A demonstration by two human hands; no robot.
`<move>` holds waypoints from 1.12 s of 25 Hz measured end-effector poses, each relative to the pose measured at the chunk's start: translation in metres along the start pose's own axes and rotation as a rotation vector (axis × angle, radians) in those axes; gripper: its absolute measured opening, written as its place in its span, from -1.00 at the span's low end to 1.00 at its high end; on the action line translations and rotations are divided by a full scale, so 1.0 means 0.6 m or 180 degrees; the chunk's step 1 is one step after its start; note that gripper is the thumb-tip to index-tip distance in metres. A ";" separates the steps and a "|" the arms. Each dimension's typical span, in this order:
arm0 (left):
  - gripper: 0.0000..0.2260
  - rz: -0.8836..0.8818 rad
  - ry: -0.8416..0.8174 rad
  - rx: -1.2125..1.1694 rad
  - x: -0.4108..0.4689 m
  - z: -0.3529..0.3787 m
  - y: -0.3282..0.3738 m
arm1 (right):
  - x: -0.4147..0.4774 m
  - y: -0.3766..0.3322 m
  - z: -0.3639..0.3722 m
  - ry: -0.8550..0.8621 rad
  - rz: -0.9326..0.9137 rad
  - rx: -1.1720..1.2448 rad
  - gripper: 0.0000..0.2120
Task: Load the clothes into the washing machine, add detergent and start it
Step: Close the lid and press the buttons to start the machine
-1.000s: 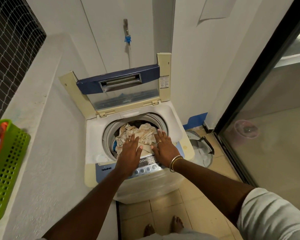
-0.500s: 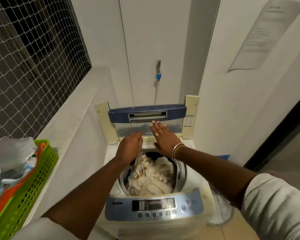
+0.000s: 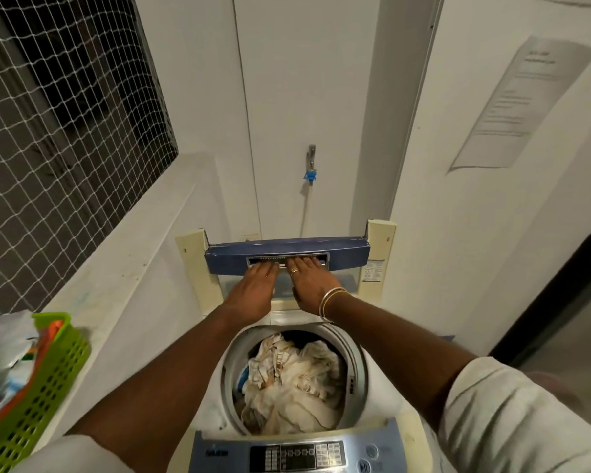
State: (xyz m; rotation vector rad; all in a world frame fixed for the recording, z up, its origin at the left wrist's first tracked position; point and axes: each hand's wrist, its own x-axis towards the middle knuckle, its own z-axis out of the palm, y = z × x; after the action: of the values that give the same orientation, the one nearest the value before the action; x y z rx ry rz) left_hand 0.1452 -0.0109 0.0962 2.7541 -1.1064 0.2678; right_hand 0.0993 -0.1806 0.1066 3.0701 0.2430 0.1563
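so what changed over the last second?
The left hand and right hand left the clothes in the drum and reached up and back. Their fingertips now touch the handle slot of the raised lid. Clothes, lid and green basket are unchanged.

Crumpled cream cloth (image 3: 294,387) in shiny metal drum (image 3: 357,377); matt blue plastic lid (image 3: 226,259); perforated green plastic basket (image 3: 38,404).
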 end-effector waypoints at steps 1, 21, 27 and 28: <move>-0.45 -0.0059 -0.0055 -0.0042 0.002 0.003 -0.001 | 0.000 0.000 0.001 -0.0083 0.0102 0.0039 -0.30; -0.84 -0.0128 -0.0658 -0.0367 -0.249 0.010 0.101 | -0.241 -0.146 -0.014 -0.0771 0.0516 0.0576 -0.80; -0.96 -0.0229 -0.1235 -0.0740 -0.309 0.083 0.110 | -0.283 -0.174 0.066 -0.1204 0.0735 0.0930 -0.82; -0.95 -0.0224 -0.1249 -0.0777 -0.310 0.097 0.108 | -0.285 -0.174 0.078 -0.1240 0.0756 0.0981 -0.82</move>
State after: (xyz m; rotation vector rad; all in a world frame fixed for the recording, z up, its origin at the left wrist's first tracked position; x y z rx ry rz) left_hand -0.0260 0.0546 0.0030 2.6771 -1.0349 -0.4073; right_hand -0.0796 -0.1074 0.0371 3.3288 -0.1314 -0.5129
